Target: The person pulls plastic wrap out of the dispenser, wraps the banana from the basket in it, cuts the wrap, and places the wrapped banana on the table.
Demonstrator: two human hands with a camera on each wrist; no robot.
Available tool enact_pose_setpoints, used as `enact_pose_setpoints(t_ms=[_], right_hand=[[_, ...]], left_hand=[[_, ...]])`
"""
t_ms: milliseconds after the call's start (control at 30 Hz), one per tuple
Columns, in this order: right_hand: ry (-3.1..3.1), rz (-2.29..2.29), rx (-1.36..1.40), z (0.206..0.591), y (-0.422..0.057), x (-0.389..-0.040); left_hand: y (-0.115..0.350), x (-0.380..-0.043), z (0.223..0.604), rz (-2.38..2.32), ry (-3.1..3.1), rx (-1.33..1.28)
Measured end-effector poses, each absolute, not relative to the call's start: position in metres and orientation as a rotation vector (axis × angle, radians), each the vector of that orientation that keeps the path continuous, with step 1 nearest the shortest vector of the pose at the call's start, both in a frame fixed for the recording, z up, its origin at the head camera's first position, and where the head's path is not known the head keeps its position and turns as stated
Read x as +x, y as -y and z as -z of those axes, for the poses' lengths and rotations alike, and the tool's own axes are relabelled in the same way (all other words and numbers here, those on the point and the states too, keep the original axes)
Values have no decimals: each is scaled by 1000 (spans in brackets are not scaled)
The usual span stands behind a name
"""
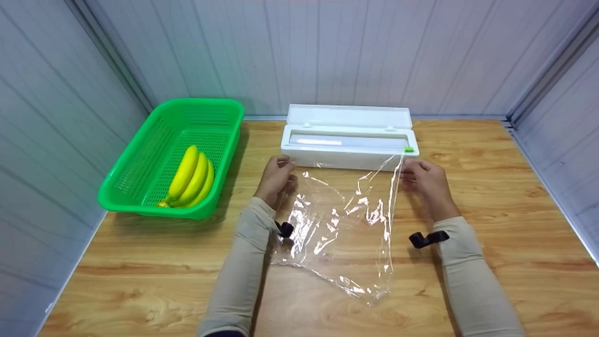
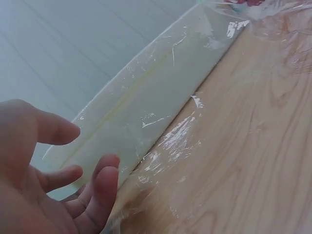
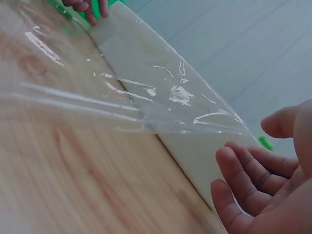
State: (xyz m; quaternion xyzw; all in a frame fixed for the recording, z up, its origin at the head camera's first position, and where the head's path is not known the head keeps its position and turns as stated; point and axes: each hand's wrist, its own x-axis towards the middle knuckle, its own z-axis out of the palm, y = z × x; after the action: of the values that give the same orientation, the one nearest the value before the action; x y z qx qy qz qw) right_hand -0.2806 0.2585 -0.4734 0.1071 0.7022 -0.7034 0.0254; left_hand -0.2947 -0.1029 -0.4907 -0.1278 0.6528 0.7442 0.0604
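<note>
A white cling film box point(image 1: 337, 161) stands near the back wall, its lid point(image 1: 348, 116) raised behind and a pale roll point(image 1: 318, 141) showing inside. From its front edge a sheet of clear cling film point(image 1: 323, 234) spreads forward over the table, wrinkled and shiny. My left hand point(image 1: 276, 181) is at the box's left front corner, fingers loosely bent and thumb apart from them. At the right front corner is my right hand point(image 1: 428, 185), just below a small green slider point(image 1: 409, 150). Nothing sits between its thumb and fingers in the right wrist view.
On the left, a green plastic basket point(image 1: 106, 192) holds several yellow bananas point(image 1: 189, 180). Panelled walls point(image 1: 327, 56) enclose the wooden table point(image 1: 505, 262) behind and at both sides. Black camera mounts point(image 1: 428, 239) stick out from the sleeves.
</note>
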Motion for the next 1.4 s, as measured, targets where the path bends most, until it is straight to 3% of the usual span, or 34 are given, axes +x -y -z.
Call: enact_pose_setpoints(t_ms=[900,1400], right_hand=[[-1715,2574,334,493,-242,-278],[-1591,2715,230,493,-242,-280]], left_hand=[[109,-293,497,-2310,-1970,-404],[105,-296,499,-2333,-1940,-235]])
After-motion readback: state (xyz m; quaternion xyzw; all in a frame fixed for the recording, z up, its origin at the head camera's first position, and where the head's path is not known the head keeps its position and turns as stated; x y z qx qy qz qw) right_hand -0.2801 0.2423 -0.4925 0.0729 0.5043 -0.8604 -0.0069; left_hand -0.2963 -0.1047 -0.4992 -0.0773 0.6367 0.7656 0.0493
